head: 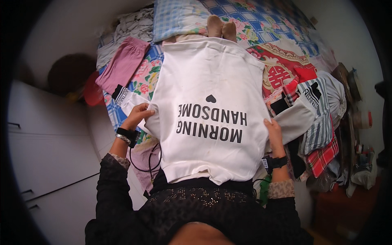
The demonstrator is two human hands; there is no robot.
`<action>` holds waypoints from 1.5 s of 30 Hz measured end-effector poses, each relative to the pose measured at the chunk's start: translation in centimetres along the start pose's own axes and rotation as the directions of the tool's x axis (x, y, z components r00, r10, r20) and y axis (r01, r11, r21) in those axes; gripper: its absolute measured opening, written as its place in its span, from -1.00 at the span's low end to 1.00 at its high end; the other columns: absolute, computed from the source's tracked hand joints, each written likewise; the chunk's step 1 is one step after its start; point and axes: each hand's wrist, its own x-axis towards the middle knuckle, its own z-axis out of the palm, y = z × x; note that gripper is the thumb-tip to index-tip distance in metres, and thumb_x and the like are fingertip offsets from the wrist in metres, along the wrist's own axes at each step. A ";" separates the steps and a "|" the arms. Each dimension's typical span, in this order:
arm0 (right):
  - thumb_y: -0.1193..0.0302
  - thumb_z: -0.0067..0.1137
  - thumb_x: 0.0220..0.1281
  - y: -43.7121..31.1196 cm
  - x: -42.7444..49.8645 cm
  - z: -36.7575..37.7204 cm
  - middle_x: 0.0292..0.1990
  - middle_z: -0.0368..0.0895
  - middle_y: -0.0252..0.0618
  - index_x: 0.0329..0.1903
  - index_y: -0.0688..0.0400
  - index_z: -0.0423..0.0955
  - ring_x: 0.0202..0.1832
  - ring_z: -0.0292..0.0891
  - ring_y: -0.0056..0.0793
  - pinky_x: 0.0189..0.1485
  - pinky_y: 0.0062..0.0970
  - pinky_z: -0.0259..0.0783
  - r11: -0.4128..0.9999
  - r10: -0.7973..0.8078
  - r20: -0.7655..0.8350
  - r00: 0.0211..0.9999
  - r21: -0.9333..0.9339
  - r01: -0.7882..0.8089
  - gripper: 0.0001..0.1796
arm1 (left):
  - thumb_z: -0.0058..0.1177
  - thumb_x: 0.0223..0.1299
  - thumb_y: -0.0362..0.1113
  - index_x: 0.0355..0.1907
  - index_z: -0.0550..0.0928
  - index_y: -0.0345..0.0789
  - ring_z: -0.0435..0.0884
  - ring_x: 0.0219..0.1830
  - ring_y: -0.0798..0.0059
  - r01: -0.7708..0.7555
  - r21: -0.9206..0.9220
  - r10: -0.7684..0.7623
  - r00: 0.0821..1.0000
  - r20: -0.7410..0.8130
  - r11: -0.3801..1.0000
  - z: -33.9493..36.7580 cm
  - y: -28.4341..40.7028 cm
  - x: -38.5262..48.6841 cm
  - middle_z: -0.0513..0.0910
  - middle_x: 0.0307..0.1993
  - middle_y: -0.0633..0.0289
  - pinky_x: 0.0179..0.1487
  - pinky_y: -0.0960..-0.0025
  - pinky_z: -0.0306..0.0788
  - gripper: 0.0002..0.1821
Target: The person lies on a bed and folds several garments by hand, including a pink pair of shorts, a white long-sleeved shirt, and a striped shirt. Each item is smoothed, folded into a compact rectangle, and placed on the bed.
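A white long-sleeved sweatshirt [211, 76] with black lettering and a small heart lies spread over my lap, its neckline toward my body and its hem away from me. My left hand [139, 115] pinches the fabric at the left side, near the sleeve. At the right side, my right hand [273, 133] grips the other edge, thumb on top. Both sleeves stretch outward and end in black-and-white striped cuffs. Feet in tan socks [215, 26] show just beyond the hem.
Pink folded trousers [124, 62] rest on the floral bedspread [147, 72] at the left. A blue checked pillow [177, 18] is at the top. Right of the sweatshirt are a red patterned cloth [275, 67] and striped and plaid clothes [318, 131]. White cabinets [55, 147] stand at the left.
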 end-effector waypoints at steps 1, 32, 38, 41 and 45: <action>0.27 0.14 0.37 -1.1 -0.4 -0.2 -0.17 0.65 -0.28 0.03 0.35 0.52 -0.20 0.53 -0.60 -0.08 -0.56 0.43 0.998 -0.050 0.010 0.999 0.029 0.050 -0.62 | 0.23 0.19 -0.26 -0.15 0.67 -0.28 0.55 -0.31 0.73 -0.104 -0.052 0.101 0.993 -0.053 0.993 0.2 0.2 -0.5 0.65 -0.32 0.47 -0.19 0.61 0.37 -0.79; 0.37 0.21 0.26 -6.7 4.0 7.0 -0.04 0.64 -0.19 0.11 0.27 0.54 -0.05 0.56 -0.41 0.11 -0.54 0.38 0.653 -0.453 0.393 0.800 -0.465 0.598 -0.60 | 0.19 0.20 -0.29 0.18 0.55 -0.39 0.56 0.16 0.31 -0.361 0.218 0.349 0.933 0.093 0.907 7.0 6.0 2.0 0.62 0.09 0.07 0.23 0.34 0.42 -0.52; 0.35 0.26 0.18 -7.2 3.4 6.7 -0.16 0.61 -0.12 0.01 0.25 0.57 -0.22 0.55 -0.34 -0.09 -0.47 0.43 0.506 -0.447 0.400 0.800 -0.625 0.595 -0.63 | 0.30 0.03 -0.27 0.14 0.60 -0.27 0.57 0.07 0.29 -0.392 0.422 0.425 0.905 0.018 0.818 11.2 5.0 5.7 0.62 0.05 0.09 0.13 0.33 0.44 -0.47; 0.36 0.25 0.20 -6.8 2.0 6.0 -0.26 0.60 -0.15 -0.01 0.26 0.58 -0.30 0.54 -0.37 -0.18 -0.45 0.44 0.521 -0.379 0.346 0.858 -0.687 0.507 -0.66 | 0.29 0.04 -0.28 0.09 0.61 -0.29 0.58 -0.04 0.31 -0.299 0.394 0.321 0.947 0.011 0.869 10.9 4.3 6.3 0.64 -0.05 0.15 0.08 0.34 0.44 -0.51; 0.44 0.19 0.20 -6.3 0.1 5.9 -0.22 0.66 -0.07 -0.08 0.24 0.59 -0.20 0.57 -0.14 -0.11 -0.32 0.45 0.459 -0.549 0.328 0.769 -0.650 0.605 -0.75 | 0.29 -0.06 -0.35 -0.18 0.63 -0.32 0.50 -0.26 0.31 -0.369 0.530 0.457 0.888 -0.042 0.764 10.4 4.4 5.1 0.56 -0.29 0.21 -0.12 0.37 0.41 -0.69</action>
